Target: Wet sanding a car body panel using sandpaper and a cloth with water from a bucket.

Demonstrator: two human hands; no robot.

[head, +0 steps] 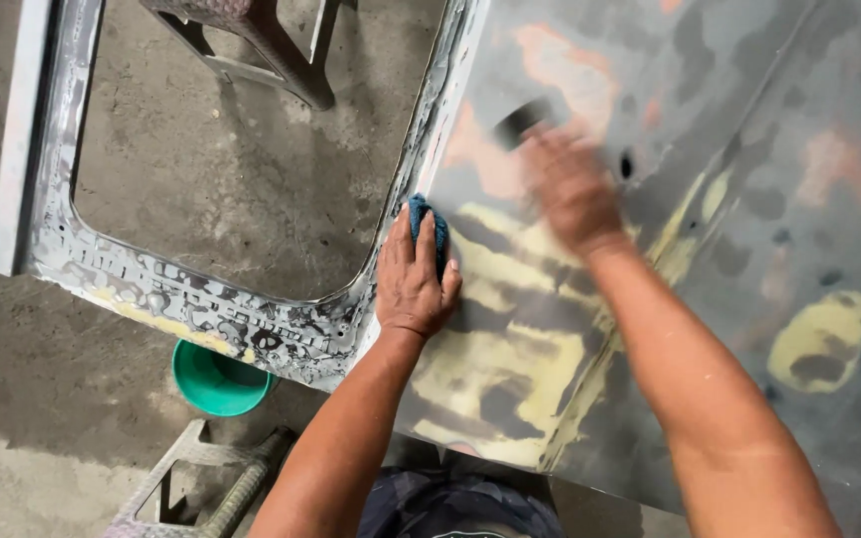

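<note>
Centre frame: stripped car door panel point(710, 199) lies flat on stands, grey metal with yellow filler patches and pinkish primer spots. Window opening point(241, 149) sits upper left, concrete floor visible through it.

Right hand point(572, 189) is motion-blurred at upper centre, pushing a dark sanding block point(522, 122) across the panel. Fingers look closed over the block's near end, but the blur hides the exact grip; cannot tell more. Left hand point(413, 279) is flat on the panel just right of the window frame edge, fingers pressed together and curled over a blue cloth point(423, 221), thumb out to the right.

Judgement on doing this step well:
- Keep the block flat. Tilting it likely digs an edge into the soft yellow filler point(510, 359).
- Use long overlapping strokes across the filler-to-metal boundary, so the edge feathers rather than steps.
- Left hand should only steady the panel; leaning on the window frame edge could rock it on the stands.
- Wipe with the cloth close behind the block, so lows and scratches show.
- Small dark holes point(628, 164) near the block: ease pressure there, the block's corner may catch.

Green bucket point(219, 379) sits on the floor lower left, below the frame, within left-hand reach. Metal stand point(206, 478) is at bottom left.
</note>
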